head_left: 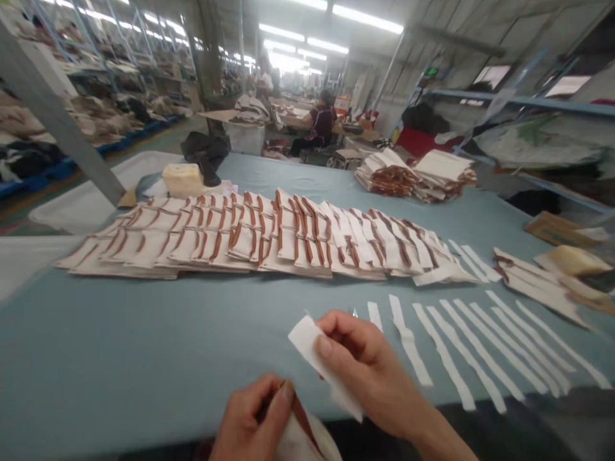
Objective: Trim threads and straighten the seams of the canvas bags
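Note:
At the table's near edge my left hand [257,416] pinches a cream fabric piece [307,438] with a brown edge. Most of that piece drops out of view below. Up and to the right, my right hand [360,365] grips a white strip [305,336] between thumb and fingers, its two ends showing on either side of the hand. The strip and the fabric piece are apart. Several more white strips [446,352] lie side by side on the table to the right of my right hand.
A long overlapping row of cream and brown fabric pieces [298,234] crosses the blue-green table [144,333]. Stacked pieces [389,173] sit at the back right. Yellowish blocks [182,179] lie at both sides. Beyond the table a person [321,121] sits.

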`<action>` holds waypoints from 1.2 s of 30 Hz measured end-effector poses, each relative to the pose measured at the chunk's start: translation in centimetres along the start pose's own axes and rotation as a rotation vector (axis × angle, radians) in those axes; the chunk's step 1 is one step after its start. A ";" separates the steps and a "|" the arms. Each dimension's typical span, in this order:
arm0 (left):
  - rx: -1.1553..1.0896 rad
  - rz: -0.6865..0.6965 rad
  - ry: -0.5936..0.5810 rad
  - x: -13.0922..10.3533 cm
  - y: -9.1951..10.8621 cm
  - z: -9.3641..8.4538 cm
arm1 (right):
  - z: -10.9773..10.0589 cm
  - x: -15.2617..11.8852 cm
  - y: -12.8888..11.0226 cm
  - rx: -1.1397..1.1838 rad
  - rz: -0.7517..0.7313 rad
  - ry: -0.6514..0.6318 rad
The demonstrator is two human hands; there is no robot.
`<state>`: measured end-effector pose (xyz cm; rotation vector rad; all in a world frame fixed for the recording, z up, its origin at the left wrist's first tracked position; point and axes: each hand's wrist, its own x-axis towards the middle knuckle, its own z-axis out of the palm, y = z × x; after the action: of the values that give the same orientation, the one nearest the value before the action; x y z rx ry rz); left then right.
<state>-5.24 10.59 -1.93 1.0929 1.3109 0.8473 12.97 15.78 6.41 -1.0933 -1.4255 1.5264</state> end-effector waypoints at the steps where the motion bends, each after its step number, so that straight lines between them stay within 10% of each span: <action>1: -0.001 -0.012 -0.007 -0.8 0.6 0.1 | 0.6 -1.6 0.4 0.015 0.032 -0.002; 15: 0.015 0.100 -0.055 -6.6 1.2 1.6 | 4.2 -11.8 5.0 -0.098 0.145 0.190; 36: 0.120 0.222 -0.042 -7.9 1.0 1.0 | 6.0 -11.7 5.3 -0.339 0.128 0.275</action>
<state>-4.97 3.28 1.46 1.3627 1.2330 0.9121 11.41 2.35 2.15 -1.5597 -1.4741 1.1847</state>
